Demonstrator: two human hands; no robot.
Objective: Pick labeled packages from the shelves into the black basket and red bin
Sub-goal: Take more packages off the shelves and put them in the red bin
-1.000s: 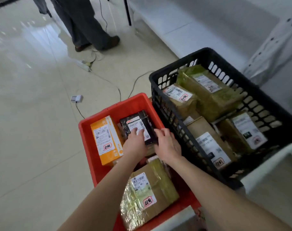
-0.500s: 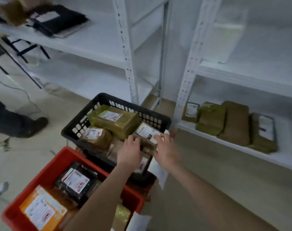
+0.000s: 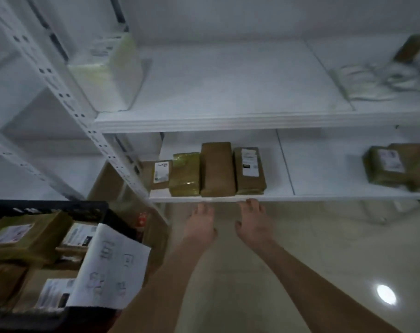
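Left hand [image 3: 199, 224] and right hand [image 3: 252, 224] had come away from the black basket [image 3: 48, 206] and reached, empty with fingers loosely extended, to the lower shelf [image 3: 324, 197] edge, just short of its row of packages [image 3: 217, 169], so another pick seemed to be starting.

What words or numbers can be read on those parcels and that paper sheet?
No text is legible; the whole picture is blurred.
Small shelf package: white label, print too blurred.
Labelled brown package: white label, too blurred.
Far-right shelf package: label too blurred.
Top basket package: label too blurred.
Paper sheet: faint sketches, no readable words.
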